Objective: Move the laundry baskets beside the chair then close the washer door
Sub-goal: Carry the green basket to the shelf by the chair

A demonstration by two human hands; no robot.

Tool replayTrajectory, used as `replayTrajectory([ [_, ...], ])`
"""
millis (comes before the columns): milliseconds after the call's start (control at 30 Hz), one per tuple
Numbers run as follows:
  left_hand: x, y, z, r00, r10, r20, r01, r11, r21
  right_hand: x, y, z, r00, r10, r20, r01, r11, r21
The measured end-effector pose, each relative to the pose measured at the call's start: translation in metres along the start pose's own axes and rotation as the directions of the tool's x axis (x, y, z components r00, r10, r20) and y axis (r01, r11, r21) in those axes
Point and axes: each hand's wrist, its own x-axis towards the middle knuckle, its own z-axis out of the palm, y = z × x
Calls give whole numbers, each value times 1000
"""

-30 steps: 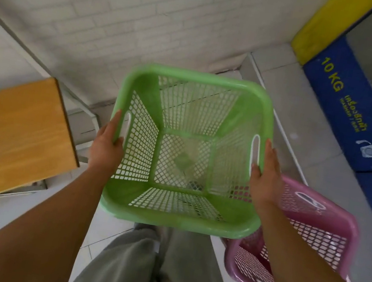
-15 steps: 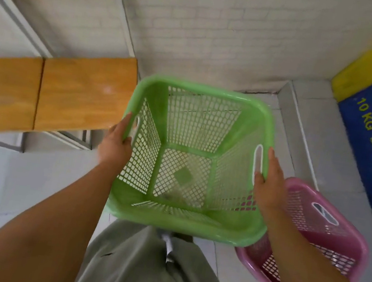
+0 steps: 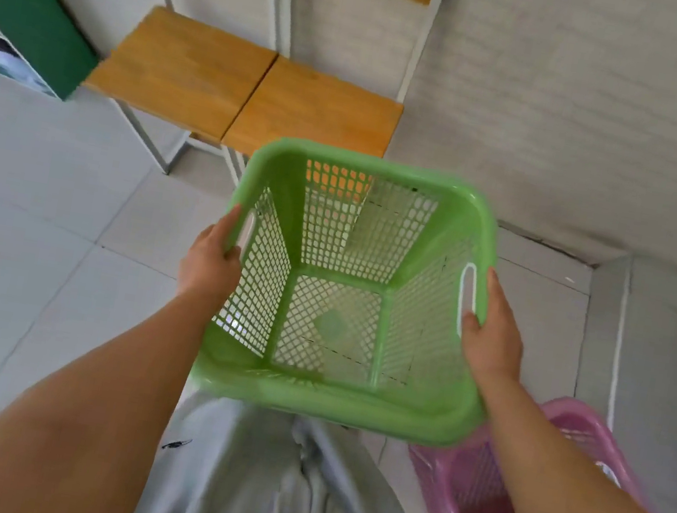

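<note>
While both hands, left hand [image 3: 210, 261] and right hand [image 3: 494, 331], grip the green laundry basket's [image 3: 330, 402] handles near the wooden chairs [image 3: 316, 113], nothing's placed; the pink basket [image 3: 593, 437] waits, washer unseen.

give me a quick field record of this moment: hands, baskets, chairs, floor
left hand: grips the left rim of the green basket, by its handle slot
right hand: grips the right rim, by the other handle slot
green basket: empty, held up in the air, upright
pink basket: on the floor, lower right, partly hidden behind the right arm
chairs: two wooden seats side by side against the wall, ahead and left
floor: pale tiles
washer door: not in view
</note>
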Motion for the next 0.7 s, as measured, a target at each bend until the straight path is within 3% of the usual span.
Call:
replayTrajectory([
  [267,-3,-113,-99,965,-219,-141,208,974,-90,-15,-126,69,968,-222,118,227,973,-32],
  [700,30,-314,-276,848,-441,-295,400,896,-191,-81,-355,240,867,-424,262,440,898,-2],
])
